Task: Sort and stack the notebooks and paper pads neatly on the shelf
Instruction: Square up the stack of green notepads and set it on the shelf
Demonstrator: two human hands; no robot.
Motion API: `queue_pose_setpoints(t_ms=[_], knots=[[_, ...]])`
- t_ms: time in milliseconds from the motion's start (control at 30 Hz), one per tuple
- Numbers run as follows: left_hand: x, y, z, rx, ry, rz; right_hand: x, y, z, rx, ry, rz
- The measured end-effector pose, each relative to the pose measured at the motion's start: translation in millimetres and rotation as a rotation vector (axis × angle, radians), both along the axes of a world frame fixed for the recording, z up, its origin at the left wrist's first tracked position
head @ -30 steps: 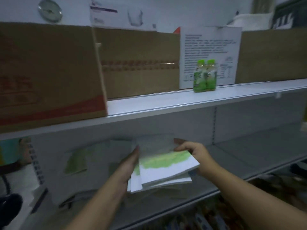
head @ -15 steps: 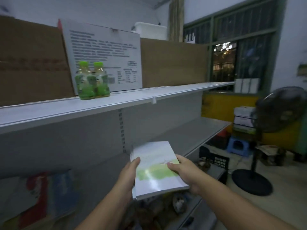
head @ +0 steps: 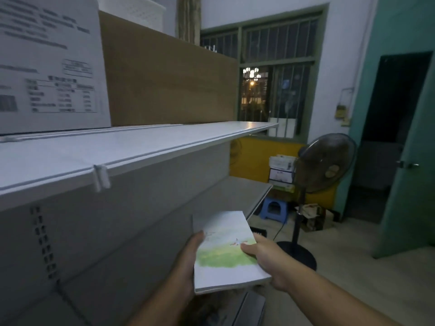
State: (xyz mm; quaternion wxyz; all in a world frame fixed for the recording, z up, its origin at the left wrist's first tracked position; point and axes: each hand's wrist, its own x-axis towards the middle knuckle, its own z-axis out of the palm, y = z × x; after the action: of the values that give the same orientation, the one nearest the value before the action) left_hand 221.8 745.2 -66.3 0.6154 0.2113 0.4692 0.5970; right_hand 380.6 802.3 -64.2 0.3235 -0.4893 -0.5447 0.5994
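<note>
As the left hand clasps the notebooks, right hand pinching their right edge

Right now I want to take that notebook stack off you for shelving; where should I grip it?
I would grip the far short end of the notebook stack, coming from beyond it, thumb on the cover, fingers beneath. The left hand holds one long side and the right hand the other, so only that end is free; the stack lies nearly flat, suiting such a pinch.
</note>
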Motion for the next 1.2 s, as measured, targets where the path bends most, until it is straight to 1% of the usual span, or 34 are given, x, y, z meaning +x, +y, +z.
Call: queue_pose_setpoints(t_ms=[100, 233, 333, 433, 567, 667, 800, 933, 1033, 1100, 1200], knots=[[7, 52, -1, 0.006, -0.044, -0.086, 11, 46, -1, 0.015, -0.04, -0.047], [17, 114, -13, -0.018, -0.078, -0.109, 25, 96, -12, 0.022, -0.079, -0.108], [27, 162, -28, -0.052, 0.011, -0.05, 39, 139, -17, 0.049, -0.093, -0.107], [42, 208, -39, -0.102, 0.045, -0.019, 55, 189, -18, 0.077, -0.088, -0.05], [65, 285, -51, -0.132, 0.193, 0.1, 72, 260, -26, 0.134, -0.102, -0.016], [88, 323, -38, -0.145, 0.242, 0.157, 86, 306, -24, 0.122, -0.114, -0.03], [110, 375, -45, -0.162, 0.247, 0.273, 106, 376, -12, 0.123, -0.109, 0.038], [107, 422, -61, -0.201, 0.348, 0.35, 98, 434, -29, 0.057, -0.201, 0.083], [97, 473, -56, -0.185, 0.429, 0.365, 88, 488, -42, 0.007, -0.223, 0.06], [90, 506, -53, -0.174, 0.484, 0.36, 84, 521, -48, 0.018, -0.241, 0.035], [85, 560, -66, -0.184, 0.535, 0.321, 85, 561, -47, 0.044, -0.259, -0.012]])
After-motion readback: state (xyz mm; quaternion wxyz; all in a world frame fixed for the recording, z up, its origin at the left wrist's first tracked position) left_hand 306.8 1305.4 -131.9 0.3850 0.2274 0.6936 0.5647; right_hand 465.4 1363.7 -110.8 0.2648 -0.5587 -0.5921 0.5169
